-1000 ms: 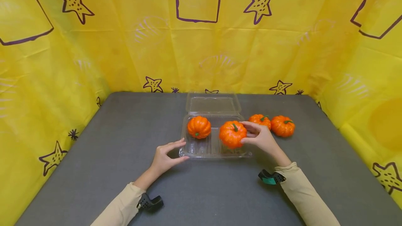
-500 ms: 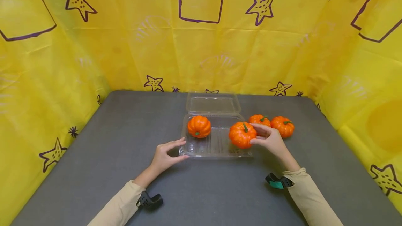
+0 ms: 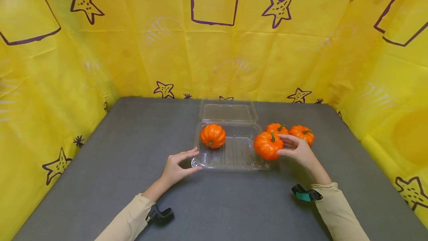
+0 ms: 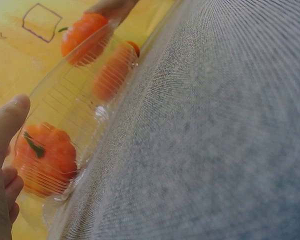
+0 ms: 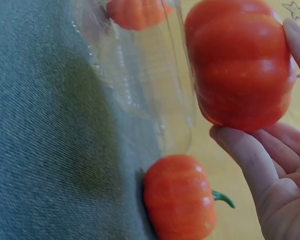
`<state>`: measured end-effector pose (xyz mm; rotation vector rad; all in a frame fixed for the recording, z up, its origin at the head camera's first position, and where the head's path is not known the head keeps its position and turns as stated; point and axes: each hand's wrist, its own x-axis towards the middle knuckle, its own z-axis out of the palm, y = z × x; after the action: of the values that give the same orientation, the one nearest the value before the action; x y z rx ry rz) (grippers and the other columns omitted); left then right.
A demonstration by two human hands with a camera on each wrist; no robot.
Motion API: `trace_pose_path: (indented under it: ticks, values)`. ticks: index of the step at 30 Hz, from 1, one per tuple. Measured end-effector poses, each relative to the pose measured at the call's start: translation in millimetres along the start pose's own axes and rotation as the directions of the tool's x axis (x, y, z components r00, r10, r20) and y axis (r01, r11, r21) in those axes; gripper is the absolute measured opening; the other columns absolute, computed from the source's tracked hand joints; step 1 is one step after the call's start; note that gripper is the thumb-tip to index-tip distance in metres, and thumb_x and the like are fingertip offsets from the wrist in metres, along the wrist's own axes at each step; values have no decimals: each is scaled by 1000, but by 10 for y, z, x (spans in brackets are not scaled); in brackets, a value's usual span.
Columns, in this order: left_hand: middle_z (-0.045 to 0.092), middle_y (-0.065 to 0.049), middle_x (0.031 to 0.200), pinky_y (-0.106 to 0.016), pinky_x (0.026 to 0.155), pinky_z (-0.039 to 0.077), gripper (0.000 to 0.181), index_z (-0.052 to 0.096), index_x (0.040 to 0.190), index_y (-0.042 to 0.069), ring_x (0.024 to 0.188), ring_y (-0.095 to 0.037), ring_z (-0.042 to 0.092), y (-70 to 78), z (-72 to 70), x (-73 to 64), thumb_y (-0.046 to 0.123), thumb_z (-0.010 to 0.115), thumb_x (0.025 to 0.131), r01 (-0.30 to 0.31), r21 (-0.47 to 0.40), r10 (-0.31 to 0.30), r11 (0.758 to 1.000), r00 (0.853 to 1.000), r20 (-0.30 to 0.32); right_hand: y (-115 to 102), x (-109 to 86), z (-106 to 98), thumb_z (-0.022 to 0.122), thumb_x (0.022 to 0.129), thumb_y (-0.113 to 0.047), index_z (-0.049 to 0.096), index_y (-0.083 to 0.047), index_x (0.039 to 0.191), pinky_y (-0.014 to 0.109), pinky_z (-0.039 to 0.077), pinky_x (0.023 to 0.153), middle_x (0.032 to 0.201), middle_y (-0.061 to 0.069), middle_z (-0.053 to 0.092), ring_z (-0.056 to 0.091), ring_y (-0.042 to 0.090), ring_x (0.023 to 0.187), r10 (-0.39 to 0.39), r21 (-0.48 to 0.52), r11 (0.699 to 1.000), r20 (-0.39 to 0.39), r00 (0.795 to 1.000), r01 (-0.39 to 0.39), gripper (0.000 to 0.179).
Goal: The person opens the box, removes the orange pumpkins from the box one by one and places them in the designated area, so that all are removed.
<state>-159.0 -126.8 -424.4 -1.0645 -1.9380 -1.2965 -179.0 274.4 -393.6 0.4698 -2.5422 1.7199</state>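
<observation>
A small orange toy pumpkin (image 3: 268,146) with a green stem is gripped between the thumb and fingers of my right hand (image 3: 299,154), raised over the right end of a clear plastic container (image 3: 232,166). A second pumpkin (image 3: 213,135) lies inside the container's left part, its stem towards me. My left hand (image 3: 175,166) holds the front left corner, thumb at the front and fingers at the left side. In the left wrist view, one fingertip (image 4: 22,102) meets the clear rim. The right wrist view shows the held pumpkin (image 5: 240,65) from below.
Two more pumpkins, one (image 3: 275,128) partly hidden by the held one and another (image 3: 301,133) behind my right hand, rest on the grey table (image 3: 150,122) right of the container. Its clear lid (image 3: 229,112) is folded back. A yellow printed cloth (image 3: 214,55) surrounds the table.
My right hand has carried its pumpkin rightward, from above the container's right half to its right edge. My left hand and the pumpkin in the container have stayed put.
</observation>
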Motion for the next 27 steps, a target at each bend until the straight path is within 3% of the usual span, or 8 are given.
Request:
trace_pose_path:
  ticks: [3, 9, 17, 22, 27]
  values:
    - [61, -29, 92, -26, 82, 45, 48, 64, 90, -12, 82, -39, 61, 0, 0, -10, -7, 82, 46, 1, 2, -1, 1000, 1000, -2, 4, 0, -37, 71, 75, -5, 49, 11, 119, 19, 46, 78, 111, 2, 58, 54, 2, 95, -4, -6, 1000, 26, 1000, 4, 52]
    - [61, -29, 91, -27, 81, 46, 49, 66, 93, -8, 81, -38, 61, -1, -7, -17, -5, 82, 47, -1, 12, 1, 1000, 1000, -6, 13, -8, -118, 69, 76, 1, 48, 12, 118, 18, 46, 77, 107, -11, 58, 54, 2, 94, -26, 49, 999, 73, 997, 23, 49]
    - [61, -29, 91, -27, 81, 46, 49, 66, 93, -8, 82, -38, 61, -7, -4, -12, -6, 82, 47, -4, 2, 4, 1000, 1000, -9, 59, -39, -233, 67, 71, 13, 58, -6, 111, 20, 49, 73, 103, -11, 60, 57, 6, 90, -87, 145, 986, 69, 994, 76, 45]
    - [61, -29, 92, -27, 81, 46, 49, 65, 92, -10, 82, -38, 61, -9, 0, -1, -6, 82, 47, -2, 0, 2, 1000, 1000, -9, 88, -44, -292, 69, 70, 12, 54, 6, 110, 21, 49, 71, 101, -9, 61, 59, 7, 88, -76, 126, 989, 25, 997, 73, 44]
    - [61, -29, 92, -26, 82, 45, 49, 65, 92, -10, 83, -38, 61, -11, 2, 0, -6, 82, 47, 2, -1, -2, 1000, 1000, -6, 127, -46, -346, 70, 70, 11, 50, 11, 108, 20, 48, 73, 104, -12, 59, 58, 4, 89, -55, 96, 994, 40, 998, 51, 43]
